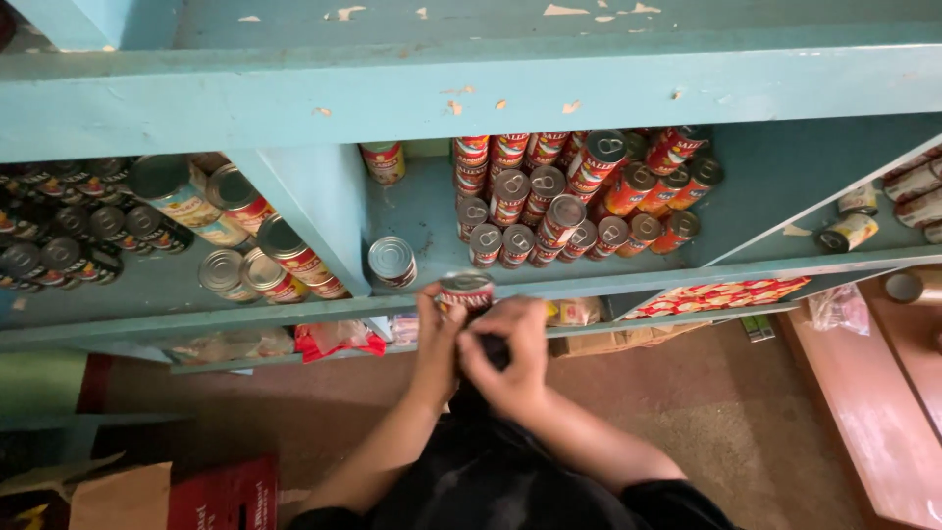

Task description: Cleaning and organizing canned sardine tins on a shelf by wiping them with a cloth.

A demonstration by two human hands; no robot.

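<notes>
Gripping a small red-labelled tin can from the left, the left hand had its fingers wrapped round the can's side, while the right hand was curled shut just beside and below it, pinching something dark that could not be made out. Both hands met at the front edge of the turquoise shelf, and the can sat at their top, its round end facing up toward the camera and its long axis running away toward the shelf. Of the two, the left hand lay closer to the can; the right hand touched the left rather than the tin.

Just beyond the held can and slightly to its left, a lone silver-topped can stood on the shelf board. Further in and to the right rose a stack of red cans with pull-tab lids, packed in rows. A slanted divider separated this bay from the left one, where larger tins lay tumbled. Below the hands, brown floor showed.
</notes>
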